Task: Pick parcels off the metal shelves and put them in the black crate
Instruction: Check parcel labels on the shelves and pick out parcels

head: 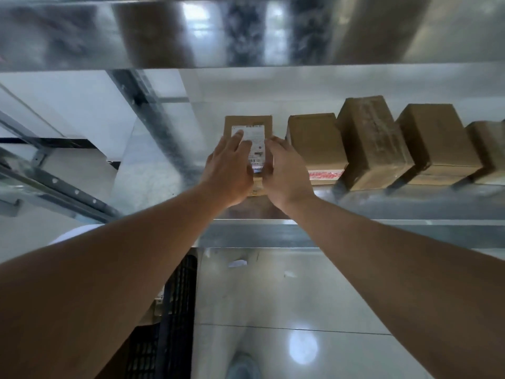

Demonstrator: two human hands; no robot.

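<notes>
A brown cardboard parcel (255, 124) with a white shipping label stands on the metal shelf (273, 231) in front of me. My left hand (228, 170) lies with straight fingers over the label on its left side. My right hand (287, 170) reaches along the parcel's right side, fingers stretched forward against it. The black crate (175, 310) shows as a mesh wall below the shelf at lower left, mostly hidden by my left forearm.
Several more brown boxes (374, 138) stand in a row to the right of the parcel, the nearest (314, 143) close to my right hand. Another metal shelf (246, 31) runs overhead. A shelf upright (161, 124) stands left. Shiny floor tiles lie below.
</notes>
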